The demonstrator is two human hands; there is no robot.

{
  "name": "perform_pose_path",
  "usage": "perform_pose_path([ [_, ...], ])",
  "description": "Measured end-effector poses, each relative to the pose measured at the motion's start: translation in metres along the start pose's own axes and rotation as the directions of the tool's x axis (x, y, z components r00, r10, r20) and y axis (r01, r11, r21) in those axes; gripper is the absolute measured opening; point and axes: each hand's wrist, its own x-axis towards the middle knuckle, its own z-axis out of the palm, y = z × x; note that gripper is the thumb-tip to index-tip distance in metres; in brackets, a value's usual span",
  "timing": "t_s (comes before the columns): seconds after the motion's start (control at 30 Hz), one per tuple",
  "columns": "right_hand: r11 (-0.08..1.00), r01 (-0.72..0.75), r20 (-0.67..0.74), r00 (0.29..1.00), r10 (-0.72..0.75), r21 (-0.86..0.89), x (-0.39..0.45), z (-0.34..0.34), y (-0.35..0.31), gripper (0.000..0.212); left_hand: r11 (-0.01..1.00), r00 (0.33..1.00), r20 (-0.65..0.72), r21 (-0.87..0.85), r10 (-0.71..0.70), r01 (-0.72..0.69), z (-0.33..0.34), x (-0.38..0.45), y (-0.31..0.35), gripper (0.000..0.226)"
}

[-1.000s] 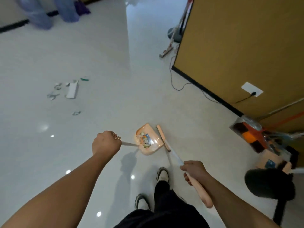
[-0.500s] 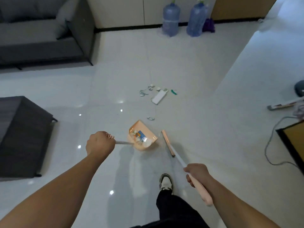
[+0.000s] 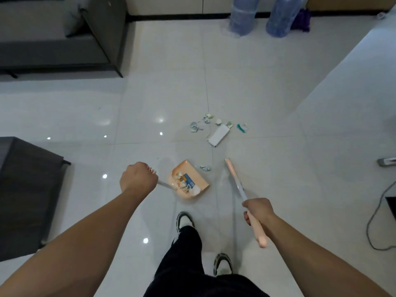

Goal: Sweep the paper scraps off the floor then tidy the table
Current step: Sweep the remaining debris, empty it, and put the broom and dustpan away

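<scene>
Left hand (image 3: 138, 179) grip fisted round dustpan (image 3: 188, 181) handle; right hand (image 3: 258, 211) grip wrapped round broom (image 3: 235, 181) handle; paper scraps (image 3: 214, 127) on floor (image 3: 267, 93) ahead.

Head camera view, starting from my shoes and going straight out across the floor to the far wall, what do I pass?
Shoes → dustpan → small stray scrap → white folded paper → scattered paper scraps → water jugs at the far wall.
</scene>
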Motion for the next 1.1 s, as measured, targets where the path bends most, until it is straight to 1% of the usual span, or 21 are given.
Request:
perform_pose_path([
  [0.17, 0.998, -0.058, 0.017, 0.998, 0.058, -0.011, 0.038, 0.045, -0.047, 0.009, 0.997, 0.995, 0.084, 0.044, 0.063, -0.067, 0.01, 0.06, 0.036, 0.005],
  [0.23, 0.995, -0.061, 0.053, 0.996, 0.066, -0.084, 0.049, 0.062, -0.06, 0.006, 0.993, 0.99, 0.095, 0.051, 0.1, -0.105, 0.014, 0.081, 0.049, 0.01],
  [0.3, 0.983, -0.067, 0.118, 0.989, 0.088, -0.169, 0.054, 0.073, -0.069, 0.012, 0.989, 0.985, 0.11, 0.056, 0.131, -0.138, 0.014, 0.097, 0.062, 0.012],
  [0.37, 0.97, -0.101, 0.18, 0.973, 0.143, -0.221, 0.051, 0.078, -0.081, 0.011, 0.987, 0.983, 0.12, 0.062, 0.14, -0.148, 0.012, 0.11, 0.07, 0.016],
  [0.43, 0.96, -0.163, 0.217, 0.952, 0.214, -0.228, 0.047, 0.074, -0.096, 0.004, 0.987, 0.982, 0.126, 0.068, 0.138, -0.148, 0.006, 0.12, 0.073, 0.019],
  [0.5, 0.952, -0.2, 0.229, 0.94, 0.253, -0.231, 0.046, 0.064, -0.112, 0.012, 0.987, 0.983, 0.124, 0.066, 0.135, -0.144, 0.0, 0.129, 0.076, 0.016],
  [0.53, 0.952, -0.195, 0.235, 0.939, 0.25, -0.236, 0.045, 0.059, -0.12, 0.014, 0.988, 0.984, 0.122, 0.061, 0.133, -0.141, -0.004, 0.134, 0.08, 0.014],
  [0.63, 0.961, -0.102, 0.227, 0.96, 0.163, -0.259, 0.046, 0.051, -0.145, 0.009, 0.993, 0.99, 0.099, 0.051, 0.1, -0.105, -0.019, 0.151, 0.095, 0.013],
  [0.7, 0.971, -0.045, 0.222, 0.97, 0.099, -0.236, 0.049, 0.047, -0.166, 0.006, 0.998, 0.996, 0.075, 0.037, 0.05, -0.052, -0.029, 0.162, 0.104, 0.015],
  [0.83, 0.989, 0.058, 0.199, 0.98, -0.029, -0.139, 0.074, 0.034, -0.227, 0.017, 1.0, 0.999, 0.028, 0.003, -0.03, 0.03, -0.042, 0.188, 0.126, 0.015],
  [1.0, 0.968, 0.202, 0.146, 0.973, -0.18, -0.151, 0.147, 0.023, -0.329, 0.022, 0.995, 0.995, -0.003, -0.014, -0.096, 0.096, -0.049, 0.24, 0.167, 0.013],
  [1.07, 0.951, 0.241, 0.153, 0.965, -0.214, -0.196, 0.183, 0.019, -0.371, 0.021, 0.992, 0.992, -0.01, -0.024, -0.126, 0.126, -0.047, 0.256, 0.184, 0.013],
  [1.1, 0.939, 0.25, 0.161, 0.963, -0.217, -0.235, 0.203, 0.016, -0.392, 0.018, 0.989, 0.989, -0.015, -0.022, -0.149, 0.148, -0.047, 0.265, 0.195, 0.014],
])
